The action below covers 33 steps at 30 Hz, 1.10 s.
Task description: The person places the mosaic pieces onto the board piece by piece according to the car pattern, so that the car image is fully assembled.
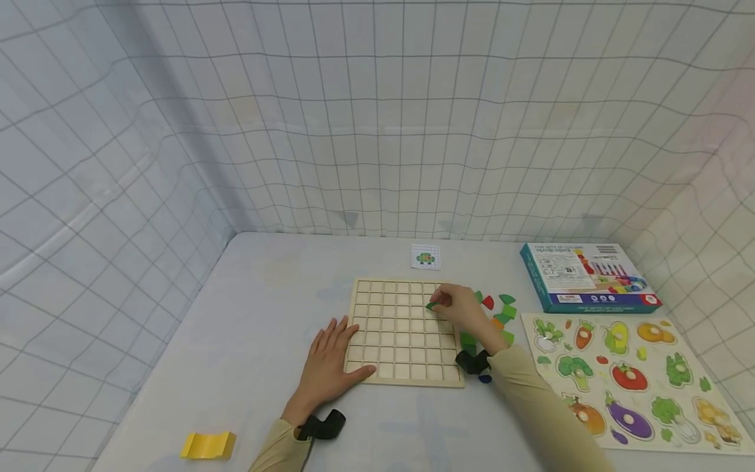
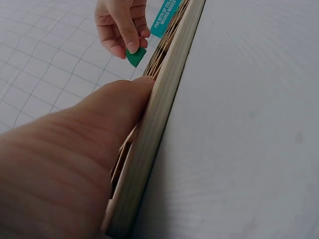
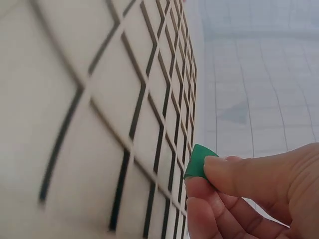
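A wooden grid board (image 1: 394,341) with square recesses lies on the table. My right hand (image 1: 463,311) is over the upper right part of the board, pinching a small dark green piece (image 3: 198,162) with a curved edge between thumb and fingers. At the board's lower left corner my left hand (image 1: 329,364) rests with its fingers spread, the thumb lying along the front edge. In the left wrist view that thumb (image 2: 124,94) presses at the board's side, and the green piece shows beyond it.
Right of the board lie several loose pieces, among them a red one (image 1: 487,302) and green ones (image 1: 509,312). A picture card (image 1: 425,257) is behind the board. Further right are a box (image 1: 590,278) and a vegetable puzzle board (image 1: 639,351). A yellow block (image 1: 208,446) sits front left.
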Motion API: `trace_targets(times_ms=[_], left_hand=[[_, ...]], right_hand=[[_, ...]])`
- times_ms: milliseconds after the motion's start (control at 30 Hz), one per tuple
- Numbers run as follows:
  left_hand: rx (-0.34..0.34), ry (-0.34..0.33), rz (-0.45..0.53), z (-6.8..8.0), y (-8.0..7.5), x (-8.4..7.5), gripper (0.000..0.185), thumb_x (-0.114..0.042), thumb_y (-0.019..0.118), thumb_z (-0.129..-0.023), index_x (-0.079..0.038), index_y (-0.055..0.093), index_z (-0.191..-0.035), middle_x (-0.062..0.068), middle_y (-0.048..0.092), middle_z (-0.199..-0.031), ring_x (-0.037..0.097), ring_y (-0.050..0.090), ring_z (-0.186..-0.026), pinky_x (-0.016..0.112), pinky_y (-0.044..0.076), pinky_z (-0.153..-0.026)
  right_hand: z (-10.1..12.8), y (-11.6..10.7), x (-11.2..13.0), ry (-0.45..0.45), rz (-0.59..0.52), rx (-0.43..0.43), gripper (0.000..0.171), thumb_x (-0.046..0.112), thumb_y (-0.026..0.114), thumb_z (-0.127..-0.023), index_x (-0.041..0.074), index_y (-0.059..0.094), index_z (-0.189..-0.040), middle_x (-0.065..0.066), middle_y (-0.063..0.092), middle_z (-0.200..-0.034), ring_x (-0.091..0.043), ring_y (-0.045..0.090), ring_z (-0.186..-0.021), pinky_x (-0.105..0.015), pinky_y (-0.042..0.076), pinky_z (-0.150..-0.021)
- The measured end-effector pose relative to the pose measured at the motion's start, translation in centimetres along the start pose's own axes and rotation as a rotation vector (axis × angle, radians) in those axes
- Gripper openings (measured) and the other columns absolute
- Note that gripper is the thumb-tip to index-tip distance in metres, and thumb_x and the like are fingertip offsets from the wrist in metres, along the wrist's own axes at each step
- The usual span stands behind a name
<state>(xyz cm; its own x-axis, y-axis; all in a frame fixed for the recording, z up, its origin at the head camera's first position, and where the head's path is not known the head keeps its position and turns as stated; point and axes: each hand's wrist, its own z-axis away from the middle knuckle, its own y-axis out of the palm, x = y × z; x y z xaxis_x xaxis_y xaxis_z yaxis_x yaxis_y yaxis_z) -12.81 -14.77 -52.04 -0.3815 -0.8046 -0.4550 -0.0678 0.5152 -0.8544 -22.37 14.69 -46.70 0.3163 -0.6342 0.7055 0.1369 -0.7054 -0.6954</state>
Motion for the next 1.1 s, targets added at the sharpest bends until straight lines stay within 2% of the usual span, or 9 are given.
trace_targets(times_ms=[433, 833, 1100], left_hand=[[-0.004, -0.004, -0.004, -0.1, 0.0, 0.1, 0.084, -0.060, 0.065, -0.080, -0.010, 0.040, -0.143, 0.015, 0.028, -0.152, 0.032, 0.016, -0.141, 0.050, 0.010, -0.111], [0.002, -0.006, -0.008, -0.2, -0.1, 0.1, 0.084, -0.060, 0.065, -0.080, -0.010, 0.041, -0.143, 0.014, 0.028, -0.152, 0.032, 0.016, -0.141, 0.050, 0.010, -0.111], [0.005, -0.011, -0.005, -0.1, -0.1, 0.0, 0.083, -0.059, 0.065, -0.080, -0.010, 0.041, -0.143, 0.015, 0.028, -0.151, 0.032, 0.016, -0.141, 0.051, 0.010, -0.111]], right_hand=[[-2.0, 2.9, 2.4, -0.025, -0.093, 0.062, 0.007, 0.002, 0.074, -0.081, 0.004, 0.069, -0.086, 0.001, 0.062, -0.076, -0.012, 0.057, -0.069, -0.027, 0.049, -0.065], [-3.5, 4.8, 3.8, -0.019, 0.017, 0.122, 0.005, 0.011, 0.073, -0.083, 0.014, 0.071, -0.086, 0.007, 0.062, -0.075, -0.009, 0.055, -0.067, -0.028, 0.046, -0.062], [-3.6, 5.4, 3.9, 0.003, 0.044, 0.153, 0.004, 0.013, 0.072, -0.085, 0.015, 0.071, -0.088, 0.008, 0.061, -0.076, -0.009, 0.055, -0.070, -0.029, 0.046, -0.063]])
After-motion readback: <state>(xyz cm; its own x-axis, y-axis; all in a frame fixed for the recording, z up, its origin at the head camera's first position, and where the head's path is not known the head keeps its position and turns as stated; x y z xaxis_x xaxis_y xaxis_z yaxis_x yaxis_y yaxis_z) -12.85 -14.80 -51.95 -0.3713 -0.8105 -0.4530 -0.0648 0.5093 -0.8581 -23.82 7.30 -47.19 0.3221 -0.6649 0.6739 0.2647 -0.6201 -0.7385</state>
